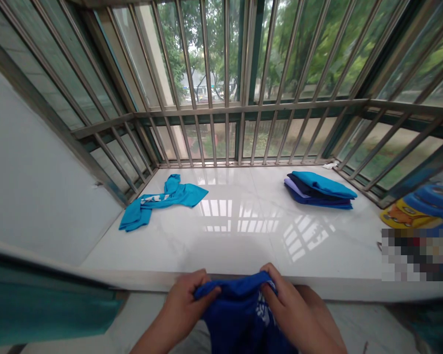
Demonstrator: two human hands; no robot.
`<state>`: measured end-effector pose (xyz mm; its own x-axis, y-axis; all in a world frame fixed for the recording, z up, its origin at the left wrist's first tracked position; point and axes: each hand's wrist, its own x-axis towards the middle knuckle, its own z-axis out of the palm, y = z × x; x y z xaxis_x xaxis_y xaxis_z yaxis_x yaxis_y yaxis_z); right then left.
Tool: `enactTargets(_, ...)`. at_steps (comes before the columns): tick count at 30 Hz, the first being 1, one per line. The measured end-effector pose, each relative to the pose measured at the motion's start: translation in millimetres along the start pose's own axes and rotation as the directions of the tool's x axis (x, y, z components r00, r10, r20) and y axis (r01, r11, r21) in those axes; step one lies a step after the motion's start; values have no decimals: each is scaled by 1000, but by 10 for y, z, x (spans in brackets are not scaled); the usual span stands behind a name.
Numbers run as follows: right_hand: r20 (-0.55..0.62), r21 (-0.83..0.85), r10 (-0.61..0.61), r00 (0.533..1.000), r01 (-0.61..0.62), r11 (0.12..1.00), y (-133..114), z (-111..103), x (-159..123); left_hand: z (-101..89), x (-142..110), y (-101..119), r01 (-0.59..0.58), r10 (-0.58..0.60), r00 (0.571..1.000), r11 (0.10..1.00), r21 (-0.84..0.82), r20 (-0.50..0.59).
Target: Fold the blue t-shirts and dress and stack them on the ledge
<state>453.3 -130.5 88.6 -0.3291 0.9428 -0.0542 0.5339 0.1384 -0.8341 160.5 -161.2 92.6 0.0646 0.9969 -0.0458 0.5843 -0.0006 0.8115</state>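
- The blue piece of clothing (239, 307) is bright and wrinkly, with white marks (263, 310) on one side.
- It hangs down by the near edge of the white window ledge (243, 248).
- The left hand (192, 297) and right hand (286, 307) each pinch its top.

Right up front, before the sill (229, 250): cloth (239, 314) between left hand (188, 297) and right hand (290, 305)! On the sill, garment (184, 195) left, stack (321, 189) right, container (409, 211) farther right; behind, window bars (227, 59)!

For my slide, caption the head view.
Left hand and right hand hold a blue cloth before a white sill bearing a folded stack and rumpled turquoise cloth.
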Motion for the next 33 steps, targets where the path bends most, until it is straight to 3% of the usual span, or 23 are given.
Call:
enactTargets(4, 343, 21, -45, 938, 40, 999, -148, -376, 103, -492, 143, 274, -16, -32, 974, 978, -210, -223)
enactTargets(8, 433, 33, -130, 892, 128, 991, 15, -403, 265, -854, 229, 495, -26, -95, 922, 953, -303, -376)
enactTargets(10, 398, -26, -161, 903, 186, 982, 124, -350, 356, -1008, 268, 562, -18, -84, 914, 969, -247, -397)
enactTargets(14, 155, -111, -197, 968, 215, 970, 141, -407, 575, -1328, 388, 651, -8, -5, 916, 999, -32, -402)
enactTargets(19, -33, -243, -196, 980, 182, 953, -109, -930, 1025, -1778, 675, 714, -80, 133, 936, 982, 172, -325)
enactTargets(23, -107, -437, -289, 951, 216, 873, -239, -1360, 1570, -2022, 1169, 676, -98, 233, 909, 926, 365, -345)
enactTargets(26, -283, -569, -348, 894, 136, 811, -251, -1409, 1936, -1915, 1623, 551, -99, 336, 881, 820, 564, -334)
enactTargets(28, -362, -641, -366, 857, 56, 766, -205, -1257, 2047, -1624, 1836, 395, -125, 410, 865, 734, 668, -288)
enactTargets(30, -298, -684, -354, 886, 61, 727, -90, -981, 2019, -1161, 1907, 171, -181, 433, 878, 696, 694, -205)
enactTargets(33, -32, -703, -237, 971, 147, 696, 239, -472, 1777, -304, 1741, -271, -337, 376, 926, 764, 550, 46)
